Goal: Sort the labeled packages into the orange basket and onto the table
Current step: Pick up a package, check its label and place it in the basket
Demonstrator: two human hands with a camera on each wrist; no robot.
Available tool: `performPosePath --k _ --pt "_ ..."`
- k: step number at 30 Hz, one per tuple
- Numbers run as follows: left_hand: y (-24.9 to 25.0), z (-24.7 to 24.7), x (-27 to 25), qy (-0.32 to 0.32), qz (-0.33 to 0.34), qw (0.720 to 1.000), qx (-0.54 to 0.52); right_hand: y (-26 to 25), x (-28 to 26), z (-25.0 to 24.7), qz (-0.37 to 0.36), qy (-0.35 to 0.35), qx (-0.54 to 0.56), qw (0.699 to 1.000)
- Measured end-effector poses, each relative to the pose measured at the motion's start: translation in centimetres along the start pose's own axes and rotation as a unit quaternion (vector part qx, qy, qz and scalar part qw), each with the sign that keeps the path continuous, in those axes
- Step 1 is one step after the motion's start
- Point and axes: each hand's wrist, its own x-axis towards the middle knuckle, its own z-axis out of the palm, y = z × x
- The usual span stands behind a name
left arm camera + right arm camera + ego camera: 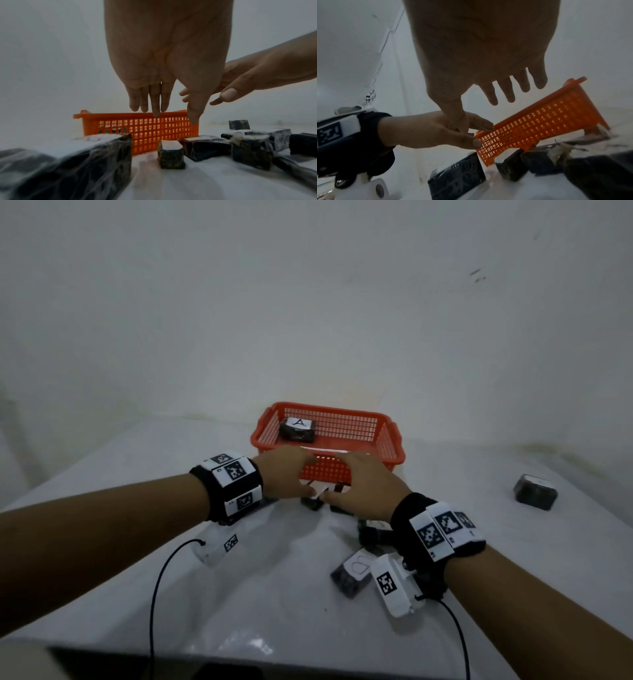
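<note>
Head view: both hands, left hand (286,474) and right hand (359,484), hover over packages (322,494) before the orange basket (387,440), likely choosing one; a package marked A (297,430) lies inside, another (535,492) near the desk's (137,474) right edge. Left wrist view: fingers (155,101) straight, empty; about seven packages visible. Right wrist view: fingers (510,90) spread, holding nothing.

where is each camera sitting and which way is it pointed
Head: worn on the head, looking forward and down at the orange basket on the table; both forearms and hands show.
Left wrist: looks along the left hand at the basket's side.
Right wrist: looks along the right hand, basket tilted in frame.
All share the basket.
</note>
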Motion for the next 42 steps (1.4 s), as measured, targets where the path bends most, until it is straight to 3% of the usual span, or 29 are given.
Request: performPosePath --k 9,20,26,30,35,42 --pt "-0.6 2.4 1.0 -0.009 0.012 1.000 -0.005 -0.9 0.7 1.6 0.045 -0.077 -0.025 0.996" --pt "1.0 4.5 3.3 -0.018 0.031 0.999 -0.029 2.8 1.8 2.1 0.130 -0.118 -0.014 0.984" --pt "2.5 5.6 4.6 -0.009 0.008 1.000 -0.005 4.6 2.1 2.8 0.156 -0.065 0.003 0.986" --pt "3.3 5.9 5.3 0.004 -0.003 1.000 0.013 5.4 2.4 2.9 0.174 -0.068 0.028 0.982" --pt "3.7 5.4 5.1 -0.001 -0.003 0.999 -0.044 5.8 1.9 2.3 0.140 -0.034 0.080 0.986" --pt "2.5 3.0 3.4 0.058 0.022 0.989 -0.134 6.5 0.9 0.0 0.081 -0.004 0.214 0.974"
